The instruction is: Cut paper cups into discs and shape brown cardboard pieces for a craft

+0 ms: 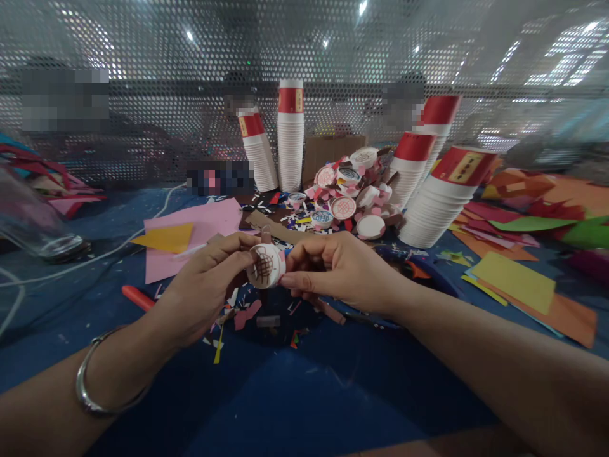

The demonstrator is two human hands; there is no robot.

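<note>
Between my hands is a short white paper-cup base (265,267) with a brown grid drawn on its round face. A small brown paper loop sticks up from its top edge, and a bit of pink shows at its right side. My left hand (209,279) grips it from the left, thumb on the drawn face. From the right, my right hand (333,266) pinches its rim with thumb and fingers; whether a small paper piece is also in that pinch is hidden. Beyond them lies a pile of similar cup bases (343,207) with red, blue or brown grids and pink tabs.
Stacks of paper cups (290,152) stand behind, with more cup stacks (435,203) leaning at right. Pink paper (214,219), a red handle (137,297) and a glass jar (38,216) lie left. Coloured sheets (518,282) are at right. Paper scraps (247,314) litter the blue tabletop (285,406).
</note>
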